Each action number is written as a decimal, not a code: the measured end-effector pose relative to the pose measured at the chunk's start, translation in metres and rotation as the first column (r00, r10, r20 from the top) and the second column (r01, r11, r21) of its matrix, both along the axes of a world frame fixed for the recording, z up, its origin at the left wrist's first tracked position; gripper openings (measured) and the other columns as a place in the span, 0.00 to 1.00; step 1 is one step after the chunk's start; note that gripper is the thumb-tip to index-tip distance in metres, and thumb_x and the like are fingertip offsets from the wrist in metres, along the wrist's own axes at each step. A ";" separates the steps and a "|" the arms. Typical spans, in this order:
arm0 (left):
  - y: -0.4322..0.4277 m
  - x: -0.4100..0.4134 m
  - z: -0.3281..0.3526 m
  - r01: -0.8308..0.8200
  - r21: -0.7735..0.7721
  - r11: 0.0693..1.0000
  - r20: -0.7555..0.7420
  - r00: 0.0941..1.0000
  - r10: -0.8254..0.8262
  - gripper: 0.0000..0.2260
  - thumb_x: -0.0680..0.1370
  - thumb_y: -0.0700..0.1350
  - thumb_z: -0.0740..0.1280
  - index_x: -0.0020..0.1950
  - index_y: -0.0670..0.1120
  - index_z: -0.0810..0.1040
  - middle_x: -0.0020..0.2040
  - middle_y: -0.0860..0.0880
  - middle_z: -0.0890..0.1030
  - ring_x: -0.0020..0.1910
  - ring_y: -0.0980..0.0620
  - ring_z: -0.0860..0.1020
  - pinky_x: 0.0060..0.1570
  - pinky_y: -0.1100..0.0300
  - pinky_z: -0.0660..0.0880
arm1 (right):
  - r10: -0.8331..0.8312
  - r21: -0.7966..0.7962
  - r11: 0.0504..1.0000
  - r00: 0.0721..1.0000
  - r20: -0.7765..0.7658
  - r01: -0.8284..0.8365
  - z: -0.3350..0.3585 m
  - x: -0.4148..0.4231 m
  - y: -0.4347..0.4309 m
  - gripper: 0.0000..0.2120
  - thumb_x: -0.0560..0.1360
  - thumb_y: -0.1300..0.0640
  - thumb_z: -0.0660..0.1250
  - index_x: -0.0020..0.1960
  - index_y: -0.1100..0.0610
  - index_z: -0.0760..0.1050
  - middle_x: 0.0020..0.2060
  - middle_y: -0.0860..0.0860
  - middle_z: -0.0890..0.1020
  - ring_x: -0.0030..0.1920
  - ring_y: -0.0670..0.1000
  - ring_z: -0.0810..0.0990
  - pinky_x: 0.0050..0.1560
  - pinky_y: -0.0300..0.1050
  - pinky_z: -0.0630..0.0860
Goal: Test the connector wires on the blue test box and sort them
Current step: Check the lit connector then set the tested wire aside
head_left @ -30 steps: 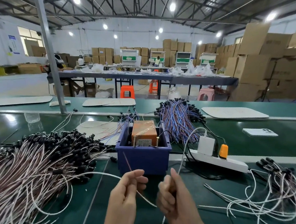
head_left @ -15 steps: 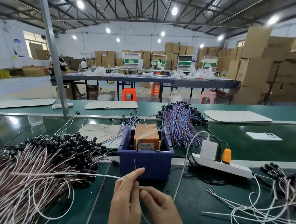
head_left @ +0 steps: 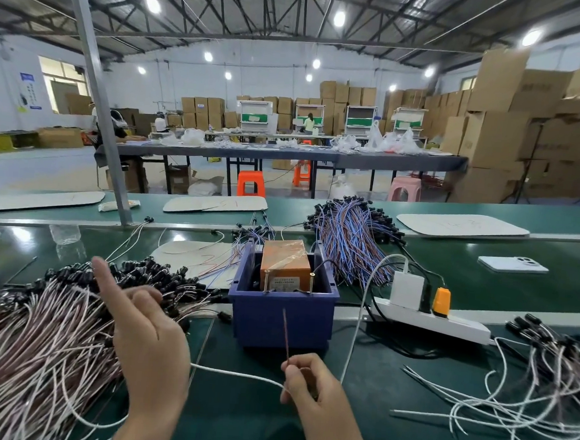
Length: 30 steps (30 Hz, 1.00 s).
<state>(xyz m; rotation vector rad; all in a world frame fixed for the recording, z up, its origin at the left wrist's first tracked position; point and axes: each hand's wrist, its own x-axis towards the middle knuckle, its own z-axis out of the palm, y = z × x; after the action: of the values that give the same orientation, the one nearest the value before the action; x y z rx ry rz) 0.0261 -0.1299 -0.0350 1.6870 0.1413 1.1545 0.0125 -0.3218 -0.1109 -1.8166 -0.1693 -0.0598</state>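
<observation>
Head view, the only angle.

Risks first. The wire in the right hand has its brown end sticking up just in front of the blue test box, not yet on either brass post. It's thin and floppy, so I'd expect it to miss a post or brush the wrong one and give a false reading.

Its white leg runs left and disappears behind the left hand, right at the edge of the untested pile. A tug could snag it or drag neighbours out. Dropping it carelessly among the loose white wires on the right would spoil the sort.

Right hand pinches the wire between thumb and fingertips. Left hand has its index finger up and the others curled. Can't tell whether it holds the white leg.

The wire itself is two thin, limp strands, one brown and one white. It's held just in front of the box, above the green belt.
</observation>
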 end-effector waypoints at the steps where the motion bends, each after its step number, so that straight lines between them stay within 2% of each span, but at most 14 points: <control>1: 0.003 0.006 0.004 -0.028 0.079 0.996 0.019 0.999 0.026 0.30 0.86 0.39 0.53 0.80 0.64 0.45 0.45 0.52 0.76 0.34 0.46 0.73 0.36 0.52 0.75 | -0.015 0.021 1.000 1.000 -0.014 0.015 0.000 0.001 0.000 0.07 0.85 0.51 0.59 0.52 0.48 0.75 0.37 0.46 0.84 0.38 0.40 0.79 0.48 0.38 0.73; 3: 0.008 0.019 0.005 -0.017 0.258 0.966 0.007 1.000 0.016 0.27 0.85 0.38 0.55 0.81 0.57 0.53 0.49 0.39 0.79 0.30 0.49 0.72 0.31 0.64 0.72 | -0.056 0.034 0.998 0.998 -0.031 0.057 0.000 0.001 0.000 0.09 0.86 0.52 0.54 0.52 0.51 0.71 0.38 0.48 0.86 0.35 0.38 0.77 0.46 0.40 0.70; 4: 0.007 0.023 0.003 0.019 0.351 0.936 -0.028 1.000 -0.010 0.24 0.85 0.38 0.56 0.80 0.53 0.60 0.49 0.38 0.78 0.28 0.52 0.72 0.29 0.65 0.71 | -0.083 0.051 0.995 0.996 -0.038 0.085 0.000 0.001 0.001 0.11 0.86 0.51 0.52 0.51 0.52 0.70 0.38 0.49 0.86 0.33 0.39 0.75 0.45 0.42 0.69; 6: 0.001 0.024 -0.011 0.083 0.493 0.866 -0.108 0.994 -0.034 0.16 0.83 0.39 0.60 0.70 0.48 0.74 0.44 0.47 0.75 0.28 0.57 0.72 0.30 0.68 0.73 | -0.158 0.105 0.981 0.987 -0.041 0.162 -0.001 0.002 0.000 0.17 0.86 0.47 0.49 0.49 0.56 0.70 0.36 0.48 0.86 0.29 0.40 0.72 0.41 0.44 0.67; 8: -0.009 0.018 -0.029 0.136 0.512 0.848 -0.145 0.987 -0.071 0.10 0.82 0.40 0.61 0.61 0.46 0.79 0.45 0.52 0.73 0.29 0.56 0.75 0.36 0.75 0.72 | -0.259 0.132 0.957 0.966 -0.023 0.260 -0.001 0.003 -0.004 0.24 0.83 0.40 0.49 0.47 0.56 0.74 0.29 0.45 0.81 0.26 0.40 0.70 0.36 0.42 0.65; 9: -0.013 0.016 -0.037 0.161 0.499 0.851 -0.151 0.984 -0.098 0.09 0.83 0.41 0.60 0.58 0.47 0.79 0.47 0.54 0.74 0.34 0.57 0.77 0.37 0.76 0.71 | -0.311 0.149 0.940 0.950 -0.002 0.308 -0.001 0.004 -0.007 0.25 0.81 0.38 0.49 0.45 0.55 0.75 0.26 0.45 0.76 0.26 0.41 0.69 0.35 0.41 0.64; 11: -0.019 0.013 -0.050 0.195 0.479 0.856 -0.167 0.977 -0.130 0.09 0.84 0.46 0.56 0.55 0.52 0.76 0.49 0.58 0.74 0.43 0.60 0.77 0.34 0.73 0.71 | -0.374 0.205 0.910 0.927 0.035 0.360 0.000 0.007 -0.010 0.24 0.80 0.38 0.51 0.45 0.54 0.76 0.26 0.44 0.72 0.29 0.45 0.68 0.35 0.42 0.63; 14: -0.022 0.013 -0.059 0.223 0.507 0.832 -0.203 0.970 -0.136 0.09 0.80 0.47 0.52 0.48 0.56 0.71 0.47 0.61 0.70 0.40 0.56 0.75 0.29 0.68 0.67 | -0.393 0.275 0.891 0.916 0.073 0.360 0.002 0.010 -0.010 0.18 0.80 0.43 0.54 0.47 0.52 0.77 0.32 0.48 0.74 0.31 0.46 0.67 0.37 0.44 0.64; 17: -0.024 0.016 -0.066 0.238 0.567 0.788 -0.235 0.964 -0.122 0.09 0.79 0.44 0.54 0.43 0.54 0.69 0.48 0.61 0.64 0.34 0.60 0.73 0.25 0.70 0.62 | -0.383 0.237 0.907 0.916 0.120 0.348 -0.001 0.013 -0.007 0.13 0.85 0.49 0.54 0.55 0.43 0.77 0.30 0.46 0.74 0.28 0.42 0.66 0.34 0.40 0.65; 20: -0.026 0.023 -0.072 0.227 0.573 0.787 -0.247 0.964 -0.099 0.10 0.78 0.42 0.54 0.41 0.53 0.70 0.50 0.60 0.64 0.40 0.61 0.71 0.28 0.69 0.63 | -0.399 0.214 0.908 0.899 0.178 0.361 -0.001 0.018 -0.004 0.12 0.85 0.49 0.53 0.59 0.39 0.75 0.28 0.43 0.72 0.27 0.41 0.67 0.30 0.34 0.67; 23: -0.025 0.028 -0.078 0.240 0.551 0.799 -0.252 0.961 -0.115 0.10 0.78 0.41 0.52 0.43 0.56 0.68 0.50 0.63 0.68 0.45 0.60 0.71 0.32 0.62 0.66 | -0.468 0.251 0.877 0.844 0.262 0.409 0.004 0.024 0.001 0.13 0.83 0.44 0.53 0.60 0.38 0.75 0.26 0.44 0.71 0.26 0.41 0.66 0.27 0.33 0.65; 26: -0.024 0.029 -0.083 0.284 0.427 0.859 -0.271 0.946 -0.178 0.16 0.81 0.37 0.55 0.47 0.61 0.65 0.51 0.65 0.76 0.42 0.58 0.76 0.36 0.65 0.70 | -0.511 0.274 0.856 0.800 0.315 0.438 0.005 0.034 0.003 0.15 0.81 0.40 0.53 0.62 0.37 0.74 0.25 0.44 0.70 0.26 0.41 0.66 0.27 0.34 0.65; 28: -0.025 0.027 -0.083 0.294 0.331 0.897 -0.250 0.943 -0.218 0.12 0.83 0.44 0.56 0.52 0.64 0.66 0.50 0.65 0.78 0.38 0.59 0.79 0.36 0.65 0.72 | -0.516 0.262 0.855 0.783 0.348 0.447 0.003 0.040 0.003 0.12 0.82 0.39 0.53 0.62 0.32 0.71 0.25 0.45 0.71 0.25 0.41 0.67 0.27 0.35 0.65; 30: -0.026 0.026 -0.080 0.263 0.304 0.916 -0.201 0.957 -0.209 0.08 0.83 0.52 0.54 0.57 0.66 0.65 0.48 0.63 0.79 0.36 0.58 0.79 0.34 0.60 0.72 | -0.528 0.267 0.849 0.763 0.373 0.457 0.003 0.043 0.003 0.10 0.82 0.37 0.52 0.60 0.26 0.67 0.25 0.45 0.73 0.25 0.41 0.69 0.26 0.34 0.66</control>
<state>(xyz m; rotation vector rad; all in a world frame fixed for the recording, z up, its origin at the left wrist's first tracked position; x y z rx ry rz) 0.0521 -0.1558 -0.1147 2.0311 -0.1608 0.8892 0.0552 -0.3190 -0.1083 -1.6173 0.0114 -0.8441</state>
